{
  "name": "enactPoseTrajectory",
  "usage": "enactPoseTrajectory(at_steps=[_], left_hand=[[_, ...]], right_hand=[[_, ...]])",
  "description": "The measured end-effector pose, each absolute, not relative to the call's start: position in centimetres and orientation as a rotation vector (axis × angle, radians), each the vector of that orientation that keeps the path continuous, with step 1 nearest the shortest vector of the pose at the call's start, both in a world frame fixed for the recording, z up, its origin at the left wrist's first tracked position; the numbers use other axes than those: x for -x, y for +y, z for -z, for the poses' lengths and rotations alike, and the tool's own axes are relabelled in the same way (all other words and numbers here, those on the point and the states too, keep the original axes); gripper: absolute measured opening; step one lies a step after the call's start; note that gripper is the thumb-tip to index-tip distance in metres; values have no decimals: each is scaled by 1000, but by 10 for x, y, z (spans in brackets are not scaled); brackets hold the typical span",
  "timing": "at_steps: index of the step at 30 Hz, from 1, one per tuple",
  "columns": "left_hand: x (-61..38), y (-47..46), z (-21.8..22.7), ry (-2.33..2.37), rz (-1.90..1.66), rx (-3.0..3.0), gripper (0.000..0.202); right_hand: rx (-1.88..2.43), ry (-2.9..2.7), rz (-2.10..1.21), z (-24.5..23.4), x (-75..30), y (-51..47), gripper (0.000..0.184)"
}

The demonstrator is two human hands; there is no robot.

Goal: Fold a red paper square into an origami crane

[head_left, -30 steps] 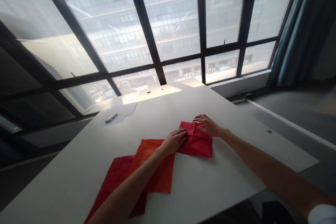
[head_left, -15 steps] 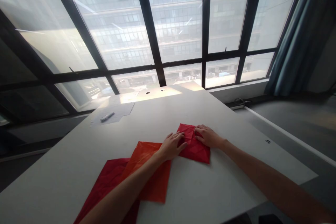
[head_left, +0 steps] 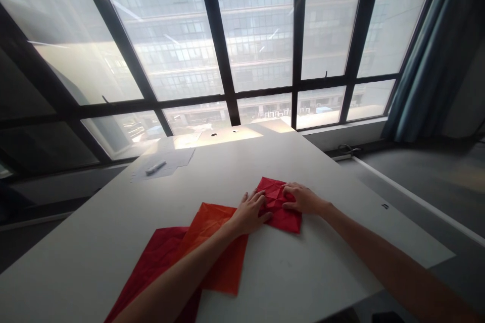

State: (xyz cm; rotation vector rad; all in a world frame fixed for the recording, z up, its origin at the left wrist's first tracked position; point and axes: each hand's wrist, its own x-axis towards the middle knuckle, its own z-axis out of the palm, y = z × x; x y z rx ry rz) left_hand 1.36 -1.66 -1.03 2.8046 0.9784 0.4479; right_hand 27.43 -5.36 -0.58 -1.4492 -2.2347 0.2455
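A folded square of creased red paper (head_left: 278,215) lies on the white table under both hands. My left hand (head_left: 250,214) rests on its left side, open, the fingers stretched over the edge and the thumb apart. On the right side, my right hand (head_left: 303,199) touches the paper with bent fingers, the thumb clearly apart from them. Below my left wrist an orange sheet (head_left: 225,275) lies partly over a darker red sheet (head_left: 157,250). My left forearm hides part of both sheets.
White papers (head_left: 182,158) with a white marker-like stick (head_left: 155,168) on them lie at the table's far left. The table (head_left: 265,282) reaches toward large windows. A blue curtain (head_left: 413,91) hangs at the right.
My right hand has shifted slightly, its thumb now showing apart from the fingers. The red paper is more wrinkled in the middle. My left hand stays nearly in place.
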Motion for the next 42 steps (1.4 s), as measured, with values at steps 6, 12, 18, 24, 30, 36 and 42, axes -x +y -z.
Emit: enactPoseTrajectory(at_steps=[6,12,18,24,30,36,42], left_hand=[[-13,-14,9,842,-603,-2867,17],[-14,-14,8,914,-707,-2837,35],[-13,-8,16,1013,-678,-2736,38],[-13,-4,17,1097,-667,-2699,39],[-13,-10,11,1113,-700,-2715,24],[-13,-13,5,1091,-671,-2753,23],[-10,-13,5,1132,-690,-2743,26]], right_hand=[[1497,-2215,-74,14,-285,-46,25],[1541,-2190,-95,11,-278,-54,30],[1511,-2223,-148,14,-266,-57,42],[1578,-2135,-101,18,-255,-55,23],[1593,-2102,-107,18,-241,-61,29],[1856,-2108,-149,34,-246,-57,80],[1906,-2241,-255,40,-253,-53,88]])
